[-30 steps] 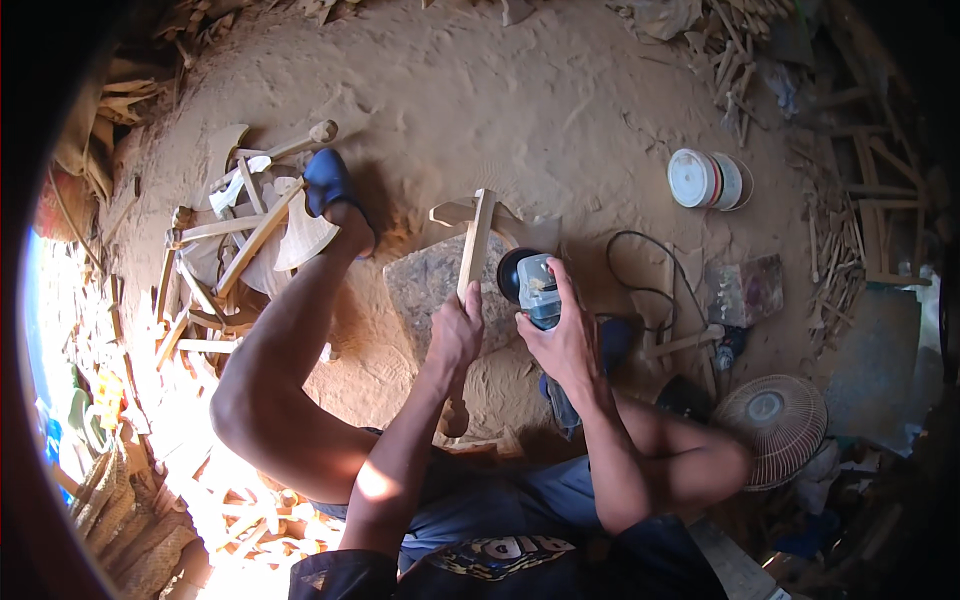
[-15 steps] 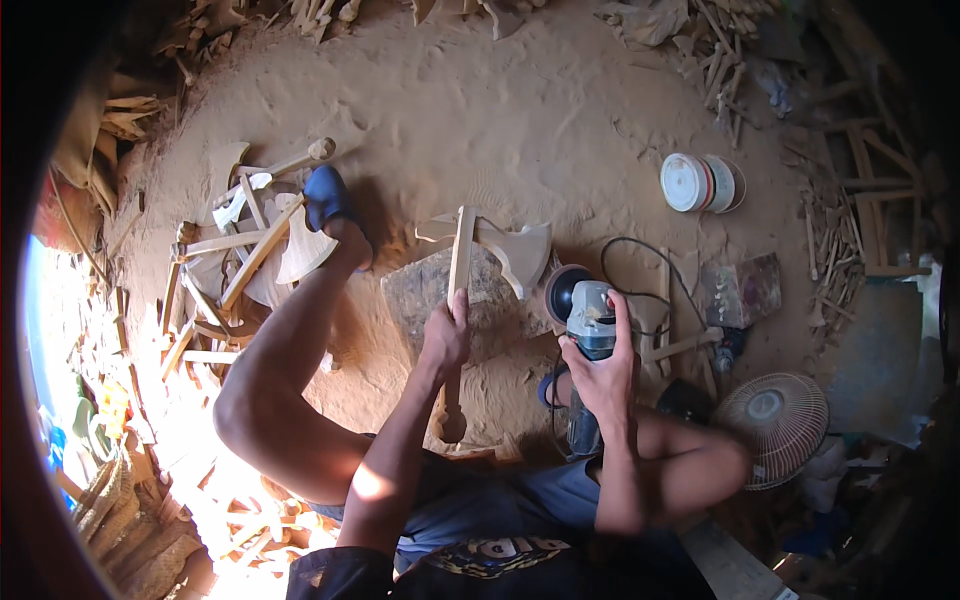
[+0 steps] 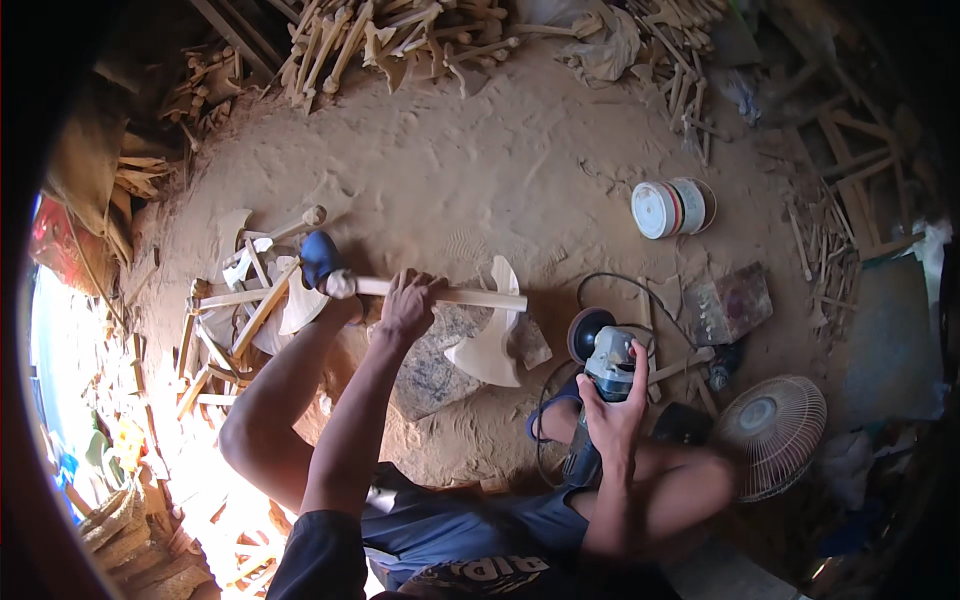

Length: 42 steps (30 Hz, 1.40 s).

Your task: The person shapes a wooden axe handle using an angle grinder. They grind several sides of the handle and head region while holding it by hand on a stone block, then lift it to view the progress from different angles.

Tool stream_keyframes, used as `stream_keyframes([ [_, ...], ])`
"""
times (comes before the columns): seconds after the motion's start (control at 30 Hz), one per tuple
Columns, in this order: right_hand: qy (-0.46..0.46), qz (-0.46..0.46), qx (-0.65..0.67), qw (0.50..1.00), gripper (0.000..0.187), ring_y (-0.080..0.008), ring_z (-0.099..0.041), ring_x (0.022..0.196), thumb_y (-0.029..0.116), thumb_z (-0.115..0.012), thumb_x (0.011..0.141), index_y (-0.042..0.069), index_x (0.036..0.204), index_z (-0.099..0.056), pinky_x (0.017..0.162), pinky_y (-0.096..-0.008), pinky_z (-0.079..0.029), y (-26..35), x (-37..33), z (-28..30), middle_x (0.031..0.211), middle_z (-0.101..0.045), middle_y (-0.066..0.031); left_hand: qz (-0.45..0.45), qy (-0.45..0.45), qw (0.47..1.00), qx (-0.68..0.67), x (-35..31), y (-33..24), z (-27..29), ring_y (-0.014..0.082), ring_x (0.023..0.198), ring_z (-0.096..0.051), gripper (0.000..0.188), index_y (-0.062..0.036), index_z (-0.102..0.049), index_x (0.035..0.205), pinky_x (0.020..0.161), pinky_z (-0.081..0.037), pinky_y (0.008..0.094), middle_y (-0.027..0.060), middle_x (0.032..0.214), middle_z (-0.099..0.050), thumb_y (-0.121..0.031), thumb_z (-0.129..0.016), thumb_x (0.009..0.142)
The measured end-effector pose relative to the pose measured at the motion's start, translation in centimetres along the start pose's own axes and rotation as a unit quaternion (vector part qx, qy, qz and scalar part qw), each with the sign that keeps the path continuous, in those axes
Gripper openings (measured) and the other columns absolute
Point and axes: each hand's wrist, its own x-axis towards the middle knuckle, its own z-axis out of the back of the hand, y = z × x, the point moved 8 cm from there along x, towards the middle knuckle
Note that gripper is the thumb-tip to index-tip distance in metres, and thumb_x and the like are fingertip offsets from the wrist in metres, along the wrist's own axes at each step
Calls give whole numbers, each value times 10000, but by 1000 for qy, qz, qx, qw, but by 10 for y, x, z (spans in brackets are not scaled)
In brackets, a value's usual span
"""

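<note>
Gripped in my left hand (image 3: 406, 306) is the handle of a pale wooden axe (image 3: 488, 348). The handle lies nearly level, its round knob by my left foot and its double-curved blade to the right. Beneath the blade sits a worn stone-like block (image 3: 428, 372). My right hand (image 3: 612, 412) is wrapped around an angle grinder (image 3: 613, 362). The grinder's round sanding disc (image 3: 588, 330) faces up and left, apart from the axe. Whether the disc is spinning, I cannot tell.
Several wooden axes (image 3: 262, 312) lie heaped at the left beside my foot. A fan (image 3: 770, 435) stands at the right, below a box-like block (image 3: 728, 302). A white bucket (image 3: 657, 210) lies farther off. The grinder's black cord (image 3: 655, 295) loops over sandy ground. Wooden pieces (image 3: 390, 35) pile up at the back.
The axe has turned from upright to nearly level, its knob swinging to the left. My left hand has moved up and left with it. The grinder has shifted slightly right and down in view.
</note>
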Motion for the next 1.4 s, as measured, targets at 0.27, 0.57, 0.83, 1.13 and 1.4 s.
stream_keyframes([
  [0.27,3,25,-37,999,874,-301,-697,1219,103,-885,852,97,1615,-459,1048,-430,-559,1,6,0,1406,-672,-208,149,-73,986,-25,-69,-34,-75,423,1667,-212,748,-192,-471,1663,1337,-184,612,167,1783,-318,-575,-595,1032],
  [0.57,210,62,-209,953,907,-497,-719,1166,218,-844,878,139,1664,-398,951,-535,-612,-26,-26,-86,1459,-665,-278,254,-184,949,-40,-110,-18,-75,401,1438,-447,544,-139,-576,1468,1187,-336,544,190,1532,-487,-376,-675,988],
  [0.83,282,35,-267,921,887,-496,-701,1209,215,-840,870,130,1644,-416,983,-540,-603,-30,-53,-111,1478,-651,-271,252,-183,949,-48,-110,-14,-76,420,1403,-450,534,-89,-586,1442,1171,-336,554,201,1508,-490,-349,-662,982],
  [1.13,291,32,-294,910,891,-492,-720,1161,248,-836,872,140,1648,-412,958,-551,-602,-30,-57,-117,1462,-665,-262,261,-159,951,-53,-108,-16,-73,424,1418,-439,564,-91,-577,1460,1191,-328,555,199,1518,-484,-354,-673,971],
  [1.4,285,33,-298,910,900,-503,-731,1101,243,-831,874,175,1658,-394,912,-571,-602,-37,-56,-120,1408,-692,-268,267,-132,953,-58,-106,-18,-76,425,1425,-434,581,-102,-574,1469,1198,-324,552,198,1522,-481,-364,-681,961],
])
